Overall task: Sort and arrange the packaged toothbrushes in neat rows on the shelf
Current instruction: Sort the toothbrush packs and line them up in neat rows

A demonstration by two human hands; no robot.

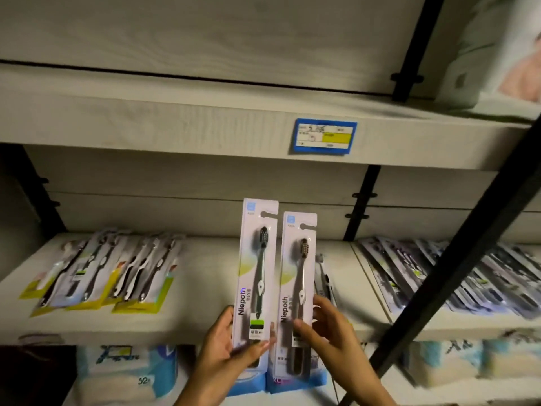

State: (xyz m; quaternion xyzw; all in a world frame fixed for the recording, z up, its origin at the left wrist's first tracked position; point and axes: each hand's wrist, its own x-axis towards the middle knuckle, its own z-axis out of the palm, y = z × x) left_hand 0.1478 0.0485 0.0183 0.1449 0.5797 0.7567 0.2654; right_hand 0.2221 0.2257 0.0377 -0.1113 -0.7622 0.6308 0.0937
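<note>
I hold two white "Niepoth" toothbrush packs upright, side by side, in front of the middle shelf (205,288). My left hand (225,344) grips the bottom of the left pack (254,273), which holds a dark green brush. My right hand (325,326) pinches the lower part of the right pack (297,288), which holds a grey-brown brush. A row of yellow-edged toothbrush packs (111,273) lies on the shelf at the left. Another overlapping row of dark packs (439,273) covers the shelf at the right. More packs (323,276) lie partly hidden behind the right pack.
The upper shelf edge carries a blue and yellow price tag (323,136). A black diagonal bar (456,265) crosses the right side in front of the shelves. Black uprights (361,200) divide the shelf. Blue and white wrapped goods (131,370) fill the lower shelf.
</note>
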